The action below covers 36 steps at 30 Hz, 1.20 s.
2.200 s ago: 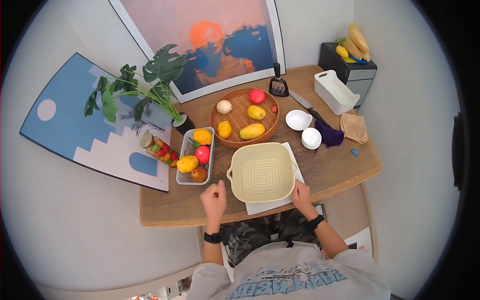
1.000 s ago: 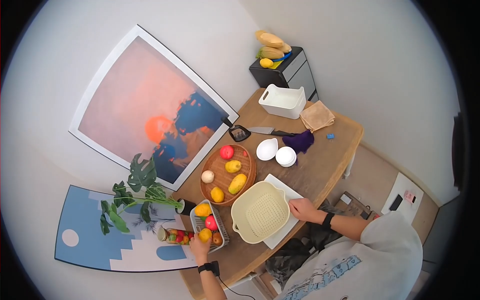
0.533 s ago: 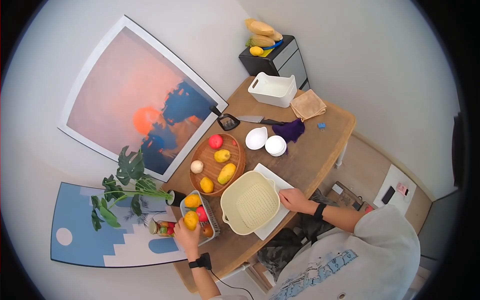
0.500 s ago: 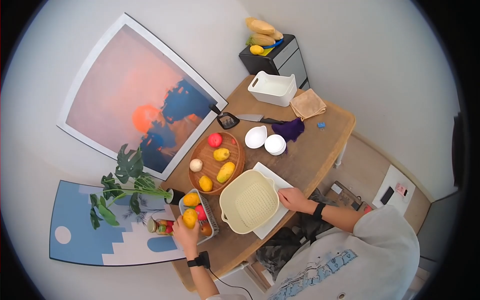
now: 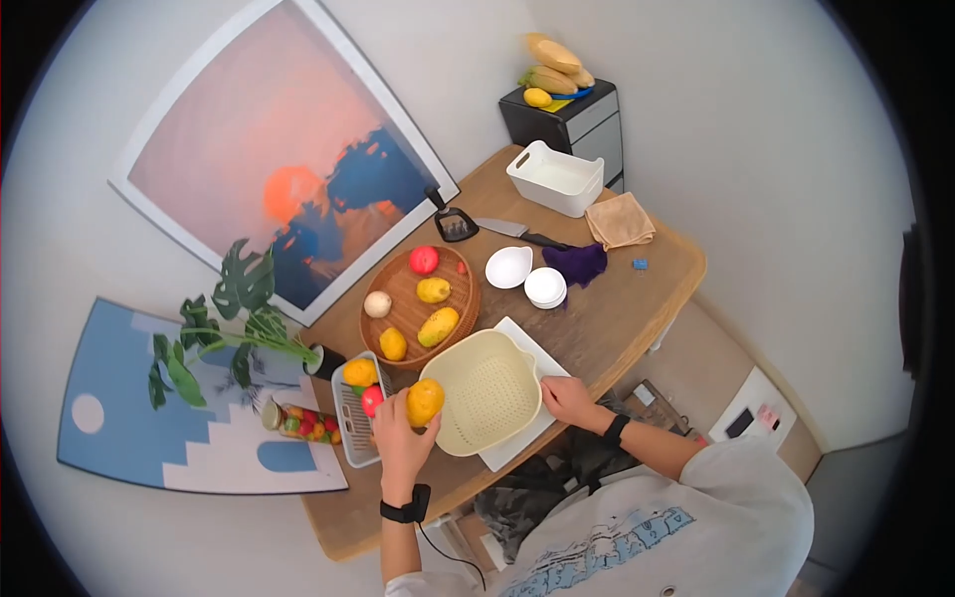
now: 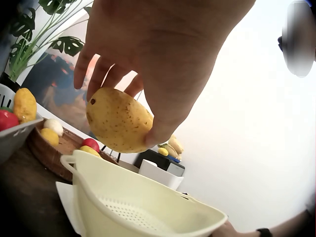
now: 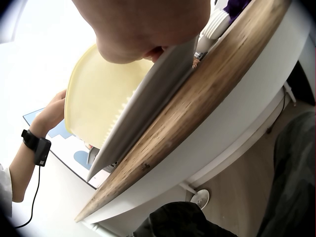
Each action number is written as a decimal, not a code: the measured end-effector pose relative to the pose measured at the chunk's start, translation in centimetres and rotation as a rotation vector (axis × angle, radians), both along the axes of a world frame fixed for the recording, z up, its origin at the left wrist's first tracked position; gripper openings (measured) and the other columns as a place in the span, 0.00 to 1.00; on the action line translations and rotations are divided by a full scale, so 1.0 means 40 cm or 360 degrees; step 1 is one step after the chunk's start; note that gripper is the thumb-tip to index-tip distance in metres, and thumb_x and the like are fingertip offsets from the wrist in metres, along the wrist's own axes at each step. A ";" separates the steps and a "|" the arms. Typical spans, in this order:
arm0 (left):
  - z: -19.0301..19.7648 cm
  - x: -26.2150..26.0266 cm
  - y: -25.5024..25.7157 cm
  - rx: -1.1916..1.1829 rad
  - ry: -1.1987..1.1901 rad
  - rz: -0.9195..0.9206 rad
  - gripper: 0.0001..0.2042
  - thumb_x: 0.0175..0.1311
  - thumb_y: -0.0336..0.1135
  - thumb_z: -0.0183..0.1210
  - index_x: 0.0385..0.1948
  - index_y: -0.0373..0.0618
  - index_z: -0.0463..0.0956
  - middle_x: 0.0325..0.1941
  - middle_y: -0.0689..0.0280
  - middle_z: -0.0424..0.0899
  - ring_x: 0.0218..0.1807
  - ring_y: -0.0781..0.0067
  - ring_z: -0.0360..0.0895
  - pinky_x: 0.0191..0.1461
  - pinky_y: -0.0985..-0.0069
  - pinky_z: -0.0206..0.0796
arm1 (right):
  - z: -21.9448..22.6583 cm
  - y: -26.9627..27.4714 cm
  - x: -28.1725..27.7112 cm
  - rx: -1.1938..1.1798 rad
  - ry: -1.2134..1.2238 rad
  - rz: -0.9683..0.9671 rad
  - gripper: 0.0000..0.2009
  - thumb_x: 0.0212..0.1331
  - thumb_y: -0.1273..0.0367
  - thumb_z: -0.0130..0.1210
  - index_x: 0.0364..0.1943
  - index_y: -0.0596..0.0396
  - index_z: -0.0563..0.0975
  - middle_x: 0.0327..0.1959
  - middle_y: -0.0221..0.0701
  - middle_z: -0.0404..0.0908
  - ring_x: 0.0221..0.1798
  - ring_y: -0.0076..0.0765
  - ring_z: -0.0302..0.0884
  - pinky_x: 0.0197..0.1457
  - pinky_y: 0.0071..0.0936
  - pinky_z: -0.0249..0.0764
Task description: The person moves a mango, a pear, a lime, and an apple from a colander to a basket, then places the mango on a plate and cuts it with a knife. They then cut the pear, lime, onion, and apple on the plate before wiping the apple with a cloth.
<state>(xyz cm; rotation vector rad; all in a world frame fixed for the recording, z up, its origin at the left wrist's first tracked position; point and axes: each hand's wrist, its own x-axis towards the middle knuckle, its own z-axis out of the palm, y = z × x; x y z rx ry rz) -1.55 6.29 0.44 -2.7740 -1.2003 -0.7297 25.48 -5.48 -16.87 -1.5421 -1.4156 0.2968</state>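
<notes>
My left hand (image 5: 401,438) grips a yellow mango (image 5: 425,402) with brown specks, thumb on one side and fingers on the other. In the left wrist view the mango is held up in the air above the pale yellow colander (image 6: 148,212). In the head view it overlaps the colander's left rim. Curled at the colander's right side is my right hand (image 5: 567,400), which holds its edge; the handle there is hidden behind the hand. A white board (image 5: 517,450) lies under the colander. Left of it stands a grey basket (image 5: 360,453) with another yellow fruit (image 5: 360,372) and a red one (image 5: 372,401).
Behind the colander sits a round wicker tray (image 5: 468,318) of fruit. Two white bowls (image 5: 509,268), a purple cloth (image 5: 575,265), a knife (image 5: 502,227), a tan towel (image 5: 621,220) and a white bin (image 5: 557,179) stand farther right. A jar (image 5: 298,422) and potted plant (image 5: 323,362) are left.
The left hand reached into the grey basket, took hold of the mango, lifted it out and carried it right to the colander. The right hand stayed at the colander's edge. The head view turned.
</notes>
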 end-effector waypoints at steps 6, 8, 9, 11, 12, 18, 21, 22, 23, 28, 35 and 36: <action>-0.104 0.092 -0.073 -0.0299 -0.0187 -0.0110 0.34 0.55 0.44 0.71 0.61 0.35 0.70 0.52 0.50 0.78 0.55 0.47 0.73 0.58 0.56 0.65 | 0.004 0.001 -0.004 -0.0034 0.0019 -0.0012 0.12 0.68 0.67 0.50 0.26 0.58 0.72 0.25 0.48 0.75 0.30 0.62 0.75 0.32 0.50 0.70; -0.146 0.112 -0.089 -0.0401 -0.0197 -0.0113 0.34 0.55 0.44 0.71 0.61 0.35 0.69 0.54 0.48 0.77 0.56 0.46 0.72 0.59 0.55 0.65 | -0.001 0.007 -0.002 -0.0024 0.0029 -0.0020 0.12 0.68 0.68 0.49 0.27 0.59 0.72 0.25 0.50 0.74 0.30 0.63 0.74 0.31 0.50 0.69; -0.163 0.116 -0.094 -0.0362 -0.0230 -0.0120 0.34 0.55 0.44 0.71 0.61 0.35 0.69 0.55 0.48 0.76 0.57 0.46 0.72 0.60 0.55 0.65 | -0.004 0.009 -0.002 -0.0021 0.0037 -0.0020 0.11 0.68 0.69 0.49 0.27 0.60 0.72 0.25 0.51 0.74 0.30 0.64 0.74 0.31 0.50 0.68; -0.185 0.124 -0.109 -0.0285 -0.0317 -0.0106 0.34 0.55 0.43 0.70 0.61 0.35 0.69 0.57 0.48 0.75 0.60 0.45 0.70 0.62 0.55 0.64 | -0.014 0.008 -0.001 -0.0029 0.0063 -0.0018 0.11 0.68 0.70 0.49 0.28 0.61 0.72 0.25 0.53 0.73 0.31 0.66 0.74 0.31 0.50 0.68; -0.192 0.124 -0.111 -0.0239 -0.0333 -0.0062 0.33 0.56 0.42 0.70 0.61 0.36 0.69 0.58 0.48 0.74 0.61 0.45 0.69 0.63 0.54 0.63 | -0.020 0.008 0.000 -0.0041 0.0080 -0.0010 0.11 0.68 0.70 0.48 0.28 0.61 0.72 0.26 0.53 0.73 0.31 0.66 0.74 0.31 0.49 0.68; -0.166 0.077 -0.115 -0.0159 -0.0704 0.0255 0.25 0.59 0.35 0.66 0.57 0.38 0.71 0.59 0.50 0.74 0.63 0.44 0.69 0.65 0.55 0.61 | -0.027 0.008 0.004 -0.0073 0.0106 0.0089 0.12 0.71 0.72 0.45 0.29 0.64 0.70 0.23 0.53 0.70 0.25 0.58 0.71 0.29 0.41 0.67; -0.166 0.005 -0.076 -0.0067 -0.0742 0.0409 0.21 0.60 0.36 0.65 0.54 0.39 0.73 0.58 0.51 0.74 0.61 0.46 0.70 0.63 0.54 0.62 | -0.023 0.008 0.005 -0.0056 0.0128 0.0128 0.12 0.70 0.72 0.45 0.28 0.64 0.70 0.23 0.53 0.70 0.24 0.57 0.71 0.28 0.40 0.66; -0.164 -0.027 -0.052 -0.0024 -0.0791 0.0463 0.20 0.60 0.35 0.64 0.52 0.39 0.73 0.57 0.52 0.75 0.59 0.47 0.71 0.62 0.54 0.63 | -0.026 0.010 0.006 -0.0047 0.0142 0.0130 0.12 0.69 0.72 0.46 0.27 0.63 0.70 0.22 0.52 0.70 0.24 0.59 0.71 0.28 0.42 0.65; -0.162 -0.064 -0.024 0.0021 -0.0837 0.0505 0.18 0.60 0.34 0.64 0.51 0.40 0.74 0.55 0.52 0.76 0.58 0.47 0.72 0.61 0.54 0.63 | -0.027 0.012 0.006 -0.0034 0.0159 0.0120 0.11 0.69 0.72 0.47 0.26 0.62 0.70 0.22 0.52 0.70 0.25 0.61 0.71 0.27 0.43 0.65; -0.222 -0.258 0.113 -0.0275 -0.0090 0.1147 0.24 0.58 0.44 0.66 0.54 0.43 0.74 0.57 0.52 0.78 0.60 0.47 0.73 0.61 0.48 0.63 | -0.004 0.005 -0.004 -0.0027 0.0122 0.0087 0.11 0.69 0.72 0.47 0.27 0.62 0.70 0.22 0.52 0.71 0.25 0.62 0.72 0.27 0.43 0.66; -0.297 -0.319 0.210 -0.0799 0.0170 0.1079 0.33 0.48 0.55 0.70 0.56 0.49 0.75 0.55 0.51 0.81 0.62 0.47 0.76 0.64 0.47 0.65 | -0.003 0.007 -0.003 0.0023 0.0094 0.0114 0.11 0.70 0.73 0.45 0.29 0.65 0.70 0.23 0.54 0.70 0.24 0.61 0.70 0.28 0.41 0.65; -0.305 -0.320 0.218 -0.0850 0.0115 0.1073 0.33 0.48 0.55 0.70 0.55 0.49 0.75 0.53 0.51 0.82 0.60 0.48 0.77 0.63 0.47 0.66 | -0.006 0.005 -0.001 0.0009 0.0093 0.0115 0.11 0.70 0.72 0.45 0.29 0.65 0.70 0.23 0.53 0.70 0.24 0.60 0.70 0.28 0.41 0.65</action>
